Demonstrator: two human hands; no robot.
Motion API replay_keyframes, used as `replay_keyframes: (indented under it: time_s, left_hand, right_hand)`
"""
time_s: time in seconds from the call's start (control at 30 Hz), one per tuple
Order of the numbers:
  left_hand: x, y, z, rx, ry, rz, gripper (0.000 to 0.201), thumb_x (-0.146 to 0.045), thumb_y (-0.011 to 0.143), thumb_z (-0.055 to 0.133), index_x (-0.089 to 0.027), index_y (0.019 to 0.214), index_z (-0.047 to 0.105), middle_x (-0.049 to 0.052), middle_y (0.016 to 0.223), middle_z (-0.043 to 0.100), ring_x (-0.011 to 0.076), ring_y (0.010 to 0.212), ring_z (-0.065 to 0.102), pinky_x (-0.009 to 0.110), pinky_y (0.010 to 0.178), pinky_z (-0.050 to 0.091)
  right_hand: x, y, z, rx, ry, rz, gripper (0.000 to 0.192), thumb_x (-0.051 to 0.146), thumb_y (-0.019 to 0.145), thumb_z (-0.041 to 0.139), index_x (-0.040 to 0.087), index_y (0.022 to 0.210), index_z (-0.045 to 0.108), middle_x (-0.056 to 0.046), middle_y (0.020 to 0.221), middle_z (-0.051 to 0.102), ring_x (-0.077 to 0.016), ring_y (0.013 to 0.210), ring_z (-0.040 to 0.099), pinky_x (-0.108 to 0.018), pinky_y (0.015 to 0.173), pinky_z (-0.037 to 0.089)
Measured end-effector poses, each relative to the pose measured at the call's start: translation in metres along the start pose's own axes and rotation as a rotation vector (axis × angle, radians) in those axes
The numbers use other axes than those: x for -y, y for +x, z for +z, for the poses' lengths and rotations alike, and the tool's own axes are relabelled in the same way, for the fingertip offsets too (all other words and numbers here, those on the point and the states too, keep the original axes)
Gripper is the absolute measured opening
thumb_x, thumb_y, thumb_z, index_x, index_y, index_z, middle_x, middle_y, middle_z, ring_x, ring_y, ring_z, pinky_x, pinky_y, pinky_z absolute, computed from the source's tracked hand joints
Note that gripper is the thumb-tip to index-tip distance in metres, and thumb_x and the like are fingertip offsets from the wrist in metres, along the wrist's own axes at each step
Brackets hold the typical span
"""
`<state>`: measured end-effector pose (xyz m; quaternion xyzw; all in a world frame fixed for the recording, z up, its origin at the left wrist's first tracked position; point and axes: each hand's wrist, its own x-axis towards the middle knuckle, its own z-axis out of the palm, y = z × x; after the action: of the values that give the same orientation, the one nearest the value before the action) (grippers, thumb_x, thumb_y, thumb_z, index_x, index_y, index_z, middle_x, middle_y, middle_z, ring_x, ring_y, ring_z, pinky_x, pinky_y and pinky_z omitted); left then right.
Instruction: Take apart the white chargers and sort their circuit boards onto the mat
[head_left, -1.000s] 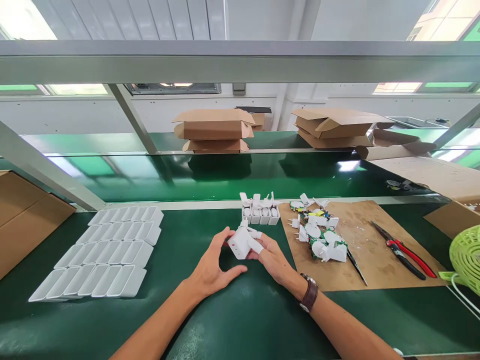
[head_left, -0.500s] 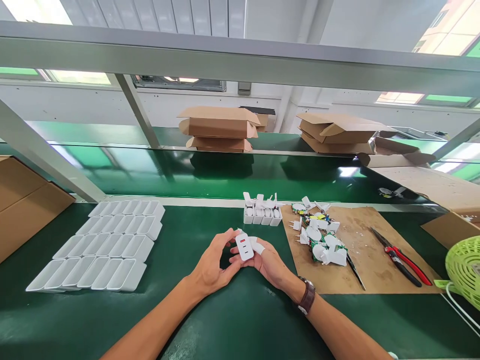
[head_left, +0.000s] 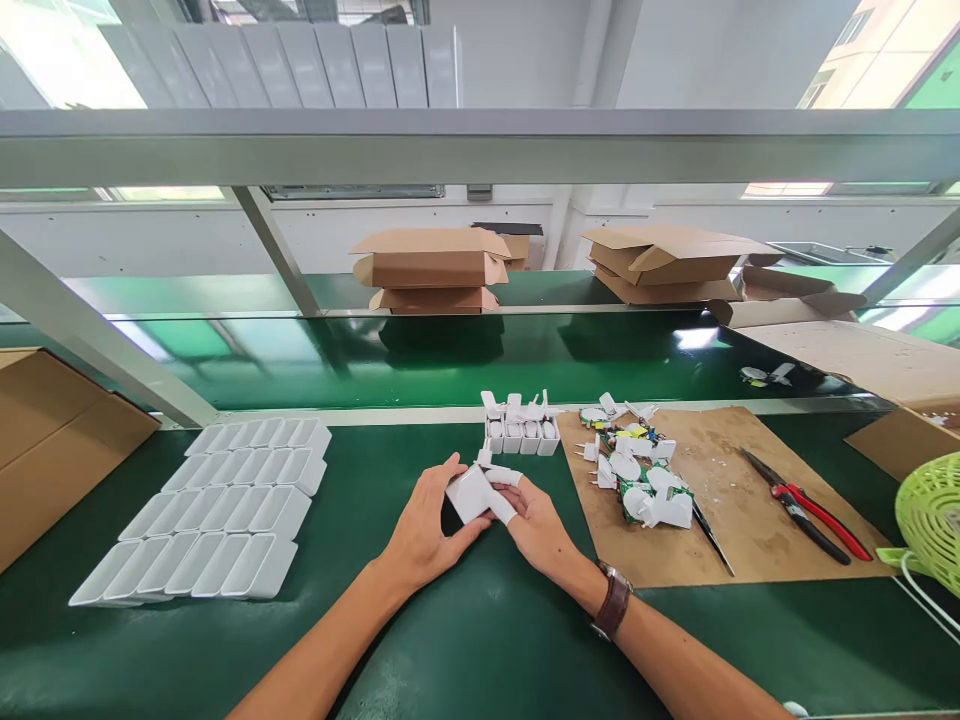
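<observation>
Both hands [head_left: 480, 520] grip white charger [head_left: 471, 493] over green bench [head_left: 465, 640], cardboard boxes [head_left: 431, 268] behind.

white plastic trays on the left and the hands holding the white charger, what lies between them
Only bare green mat between the white plastic trays and the left hand on the white charger, per the head view.

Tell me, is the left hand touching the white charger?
Touching. The head view shows the left hand with its fingers wrapped against the white charger.
</observation>
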<state>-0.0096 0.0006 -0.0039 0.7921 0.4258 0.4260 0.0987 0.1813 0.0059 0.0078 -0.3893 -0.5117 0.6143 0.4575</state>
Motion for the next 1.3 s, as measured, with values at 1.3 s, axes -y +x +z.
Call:
replay_keyframes:
  time_s: [1.3]
  left_hand:
    - [0.065,0.118,0.048,-0.228,-0.217,-0.59,0.072,-0.026,0.087,0.068,-0.019,0.15,0.034,0.02,0.132,0.066,0.0279,0.111,0.073,0.046,0.097,0.059]
  right_hand:
    - [0.026,0.123,-0.05,-0.37,-0.493,-0.22,0.039,0.014,0.065,0.055,0.021,0.104,0.05,-0.009,0.11,0.056,-0.0288,0.108,0.059,-0.049,0.1,0.05]
